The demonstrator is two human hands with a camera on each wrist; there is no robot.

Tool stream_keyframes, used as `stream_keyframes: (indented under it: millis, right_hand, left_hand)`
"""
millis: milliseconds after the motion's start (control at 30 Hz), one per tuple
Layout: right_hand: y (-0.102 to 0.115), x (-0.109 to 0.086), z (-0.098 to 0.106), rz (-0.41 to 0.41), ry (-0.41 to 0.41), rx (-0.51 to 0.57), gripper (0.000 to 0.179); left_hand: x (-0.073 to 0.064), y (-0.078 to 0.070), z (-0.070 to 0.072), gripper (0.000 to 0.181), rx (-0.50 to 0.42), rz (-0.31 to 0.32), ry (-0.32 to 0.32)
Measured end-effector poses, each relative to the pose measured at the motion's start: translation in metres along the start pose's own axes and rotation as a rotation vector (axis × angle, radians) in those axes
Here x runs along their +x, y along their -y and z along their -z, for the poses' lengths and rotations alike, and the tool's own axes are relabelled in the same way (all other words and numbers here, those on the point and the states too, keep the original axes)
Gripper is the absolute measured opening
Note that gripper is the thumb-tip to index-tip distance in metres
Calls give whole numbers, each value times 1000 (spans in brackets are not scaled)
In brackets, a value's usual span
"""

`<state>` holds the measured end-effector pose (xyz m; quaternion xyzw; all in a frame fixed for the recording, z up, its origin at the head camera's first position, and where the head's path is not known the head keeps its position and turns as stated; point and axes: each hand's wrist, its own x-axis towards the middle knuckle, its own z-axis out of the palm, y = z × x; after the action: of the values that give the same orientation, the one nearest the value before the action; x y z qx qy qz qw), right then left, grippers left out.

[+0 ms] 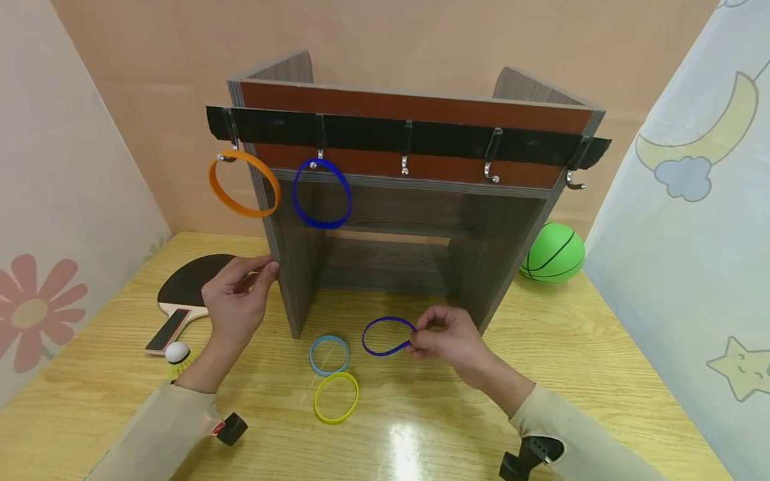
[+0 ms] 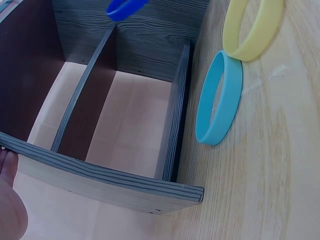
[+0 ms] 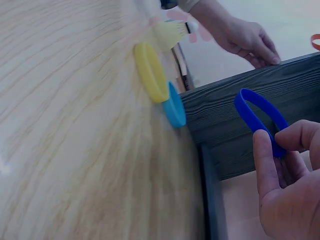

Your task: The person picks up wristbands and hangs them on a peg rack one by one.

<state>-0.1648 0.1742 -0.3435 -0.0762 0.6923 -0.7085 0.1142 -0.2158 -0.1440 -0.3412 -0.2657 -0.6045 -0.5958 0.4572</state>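
Observation:
My right hand [image 1: 448, 341] pinches a dark blue silicone wristband [image 1: 388, 318] between thumb and fingers, the loop sticking out to the left above the table. At the left side panel of a grey wooden shelf [image 1: 279, 220], my left hand [image 1: 237, 294] holds the panel's edge with thumb and bent fingers. An orange wristband [image 1: 265, 213] hangs from the leftmost hook, and another blue wristband [image 1: 321, 225] from the second hook. On the table before the shelf lie a light blue wristband [image 1: 312, 361] and a yellow wristband [image 1: 319, 414], close together.
A black strip [image 1: 363, 133] with several metal hooks runs across the shelf's top; its three right hooks are bare. Left of the shelf lie a table tennis paddle [image 1: 186, 284] and a shuttlecock [image 1: 178, 354]. A green ball [image 1: 555, 254] sits at the right behind the shelf.

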Motion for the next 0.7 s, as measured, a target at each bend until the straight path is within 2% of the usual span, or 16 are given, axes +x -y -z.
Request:
stream_keyframes:
  millis: [200, 700]
  right_hand:
    - [10, -4, 2, 62, -14, 72, 16]
    - [21, -11, 0, 117, -36, 187, 18]
  left_hand:
    - [0, 0, 1, 9, 5, 7, 5]
    - [-1, 4, 1, 10, 25, 4, -1]
